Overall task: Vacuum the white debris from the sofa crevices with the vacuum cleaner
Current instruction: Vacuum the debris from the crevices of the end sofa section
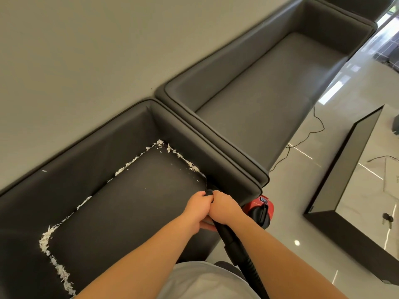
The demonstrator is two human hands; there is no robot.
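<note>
Now both hands (210,207) grip vac hose (228,236); nozzle at sofa (121,212) crevice.

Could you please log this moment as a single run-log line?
hands: left hand and right hand grip vacuum hose | nozzle: right crevice | white debris: remains | vacuum cleaner: floor

Near sofa (133,203): dark grey leather-like upholstery, smooth, low sheen, piped seams along the arms. Far sofa (267,83): same covering, slightly lighter, soft matt glow. White debris (46,240) in the seat crevices looks like shredded paper, dry and ragged. Vacuum hose (232,242): black plastic, matt, ribbed lower down. Vacuum cleaner body (260,209), right: glossy red plastic with black parts. Floor (306,212): pale polished tile, mirror-bright. Low desk (354,182), right: dark matt frame, reflective top. Wall (86,50): flat matt paint.
</note>
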